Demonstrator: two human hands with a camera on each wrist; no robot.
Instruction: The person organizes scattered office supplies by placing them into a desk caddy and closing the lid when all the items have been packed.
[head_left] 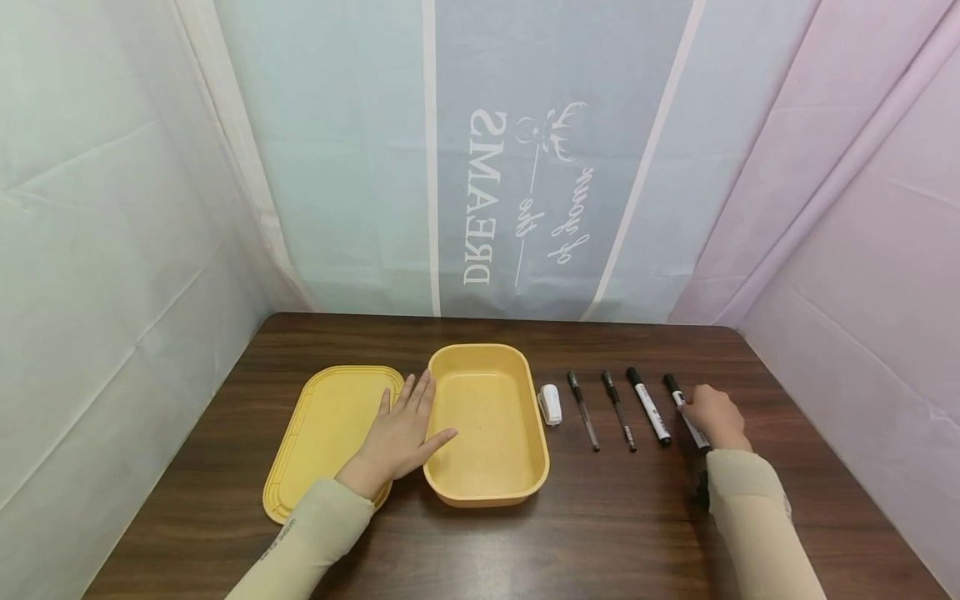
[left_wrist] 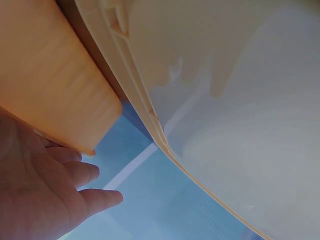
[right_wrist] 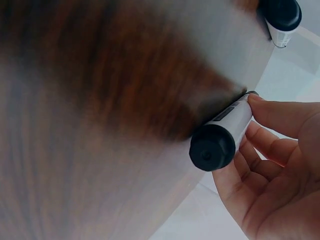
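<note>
An open yellow box (head_left: 487, 487) stands mid-table, its flat yellow lid (head_left: 322, 433) lying to its left. My left hand (head_left: 401, 429) rests flat across the lid's right edge, fingers straight, thumb against the box rim. In the left wrist view the same hand (left_wrist: 45, 195) sits below the box wall (left_wrist: 50, 75) and the lid's ridged edge (left_wrist: 150, 115). My right hand (head_left: 712, 414) grips the rightmost black-capped marker (head_left: 673, 390), which lies on the table. In the right wrist view its fingers (right_wrist: 280, 117) curl round the white barrel of this marker (right_wrist: 225, 132).
Right of the box lie a small white object (head_left: 550, 404), two thin black pens (head_left: 582, 410) (head_left: 618, 410) and a second marker (head_left: 648, 405), all in a row on the dark wooden table (head_left: 600, 533). Cloth curtains close in the back and both sides.
</note>
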